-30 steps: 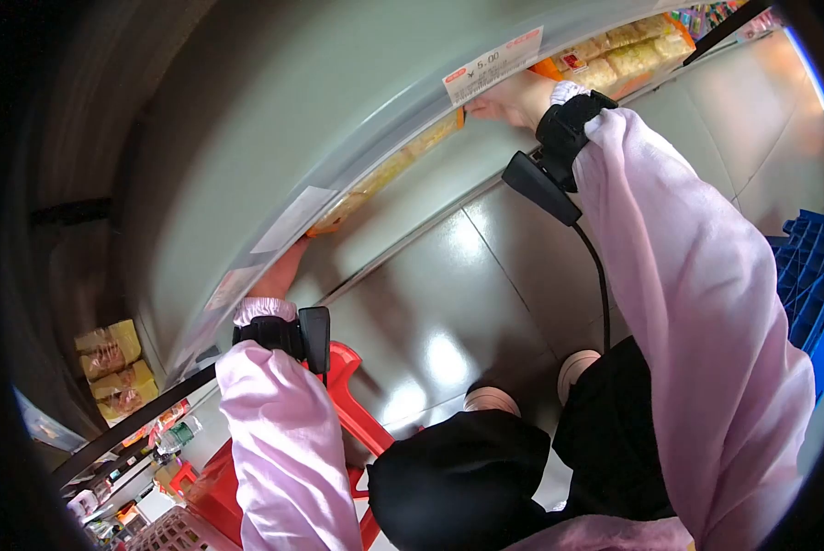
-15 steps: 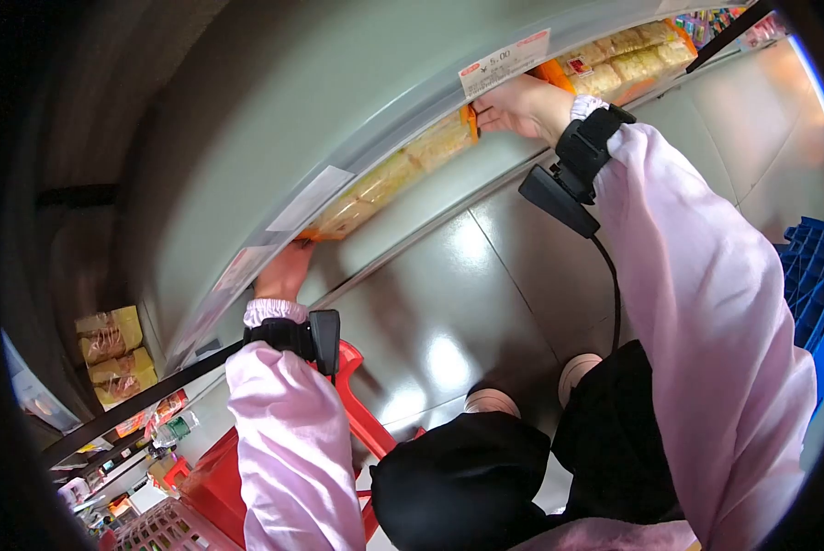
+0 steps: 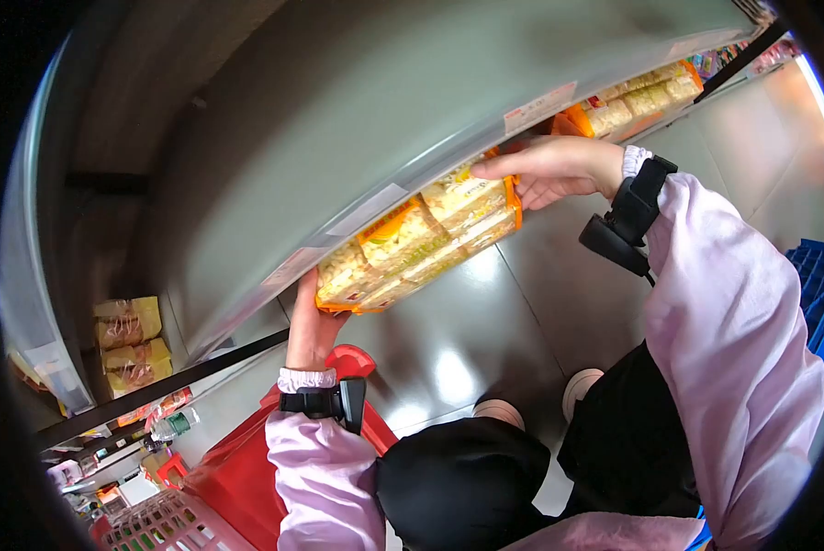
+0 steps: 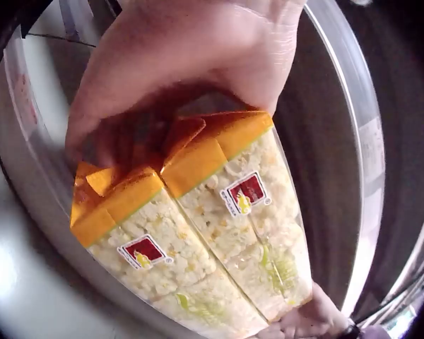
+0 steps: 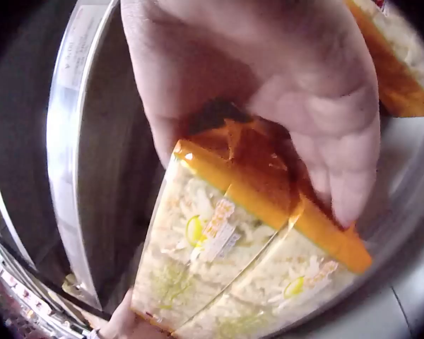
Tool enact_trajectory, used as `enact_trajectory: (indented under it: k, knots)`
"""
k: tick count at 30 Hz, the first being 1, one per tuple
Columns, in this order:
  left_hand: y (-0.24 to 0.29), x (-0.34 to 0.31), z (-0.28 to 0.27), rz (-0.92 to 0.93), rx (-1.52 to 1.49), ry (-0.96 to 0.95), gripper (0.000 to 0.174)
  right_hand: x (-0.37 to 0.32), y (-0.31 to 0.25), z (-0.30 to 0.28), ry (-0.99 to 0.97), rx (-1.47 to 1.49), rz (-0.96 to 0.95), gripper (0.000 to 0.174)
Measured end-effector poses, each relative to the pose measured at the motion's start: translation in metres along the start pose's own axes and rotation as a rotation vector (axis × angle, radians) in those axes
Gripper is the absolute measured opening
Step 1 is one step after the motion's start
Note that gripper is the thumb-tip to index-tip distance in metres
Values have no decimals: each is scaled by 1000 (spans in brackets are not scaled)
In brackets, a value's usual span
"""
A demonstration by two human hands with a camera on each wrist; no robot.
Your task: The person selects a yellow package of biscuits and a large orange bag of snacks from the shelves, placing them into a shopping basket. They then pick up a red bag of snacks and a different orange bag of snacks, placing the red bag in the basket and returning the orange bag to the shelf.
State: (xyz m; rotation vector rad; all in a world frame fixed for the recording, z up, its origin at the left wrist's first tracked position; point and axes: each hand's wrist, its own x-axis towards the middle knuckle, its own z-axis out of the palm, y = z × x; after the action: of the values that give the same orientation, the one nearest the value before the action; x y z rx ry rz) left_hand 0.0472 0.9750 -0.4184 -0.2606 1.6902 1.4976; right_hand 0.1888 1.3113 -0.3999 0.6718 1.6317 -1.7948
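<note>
Your left hand has one orange end of the clear snack pack gripped, and your right hand has a grip on the opposite end. So the pack's sitting between your two hands, right beside the front edge of the grey shelf. Similar pack past its right end, red plastic thing below left of it, two yellow packets well off left.
</note>
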Motion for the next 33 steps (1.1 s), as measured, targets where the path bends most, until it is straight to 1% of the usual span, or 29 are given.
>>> enact_trajectory:
  k: [3, 4, 5, 7, 8, 11, 12, 13, 15, 16, 19, 20, 22, 24, 25, 27, 28, 29, 30, 31, 33]
  knots:
    - [2, 5, -13, -73, 16, -70, 55, 13, 1, -16, 24, -181, 100, 98]
    - [0, 9, -20, -85, 3, -111, 54, 7, -9, -14, -33, -176, 128, 107]
    - [-4, 16, -28, -95, -10, -154, 54, 12, -9, -13, 34, -150, 117, 112]
    - [-7, 24, -33, -52, -57, -184, 56, 4, -15, -15, 10, -109, 29, 114]
    - [-5, 25, -33, -74, -65, -195, 57, -10, -24, -7, 115, -141, -16, 68]
    - [0, 27, -27, -153, -164, -222, 59, 3, -19, -17, -159, 162, -44, 48]
    - [2, 28, -25, -181, -209, -230, 59, 32, -5, -23, -78, 333, 72, 36]
    - [1, 30, -24, -179, -188, -215, 60, 28, -5, -22, -148, 320, -25, 38]
    - [-2, 33, -22, -180, -148, -179, 61, 25, -6, -14, 40, 173, 35, 38]
    - [-2, 35, -23, -177, -108, -184, 62, 30, -5, -16, 21, 96, 63, 38]
    - [-7, 31, -23, -199, -134, -215, 61, 36, -2, -14, -55, 136, 115, 44]
    - [-10, 30, -20, -193, -172, -204, 60, 26, -7, -8, -47, 202, 88, 43]
    - [-15, 27, -14, -178, -251, -185, 59, 31, -1, -6, -67, 232, 20, 44]
    - [-19, 20, -13, -124, -251, -208, 57, 30, 4, -8, -95, 265, -19, 47]
    - [-20, 15, -11, -96, -253, -220, 56, 21, -3, -9, -132, 259, 28, 49]
    - [-24, 3, -7, -9, -206, -186, 55, 8, -12, -1, -148, 274, -6, 49]
    - [-34, 3, -9, 42, -208, -181, 55, 5, -11, -1, -144, 297, -19, 54]
    - [-40, 1, -10, 94, -210, -175, 54, 5, -9, -2, -156, 280, -82, 62]
    - [-45, -2, -11, 99, -307, -237, 62, 6, -8, -3, -177, 270, -78, 69]
    - [-46, -7, -9, 148, -288, -235, 62, 5, -8, -4, -195, 260, -73, 75]
    - [-50, -19, -3, 245, -252, -231, 62, 3, -4, -1, -177, 184, -83, 69]
